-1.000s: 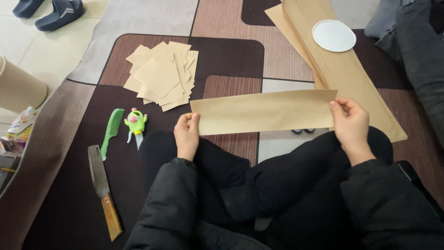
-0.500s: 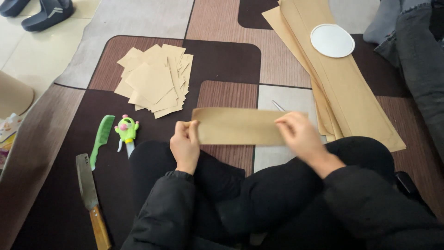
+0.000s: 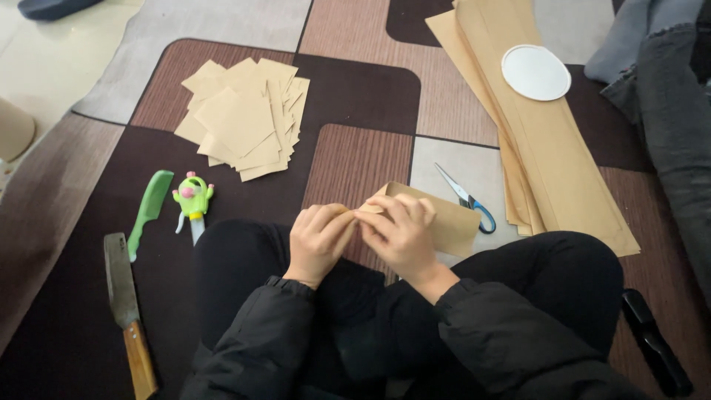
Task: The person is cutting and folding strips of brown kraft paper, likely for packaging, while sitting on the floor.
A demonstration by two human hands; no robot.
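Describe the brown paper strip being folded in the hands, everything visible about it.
The brown paper strip looks like plain kraft paper, matte and unprinted. It is folded over on itself into a short, flat band, held just above the rug in front of the person's lap. The left hand and right hand meet at its left end, fingers pinching a corner there. Its right end lies close to the blue-handled scissors; whether they touch cannot be told.

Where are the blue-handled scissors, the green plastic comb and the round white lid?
blue-handled scissors (image 3: 461,195): head view, on the blades near the pivot.
green plastic comb (image 3: 152,205): head view, mid-body.
round white lid (image 3: 535,72): head view, its centre.
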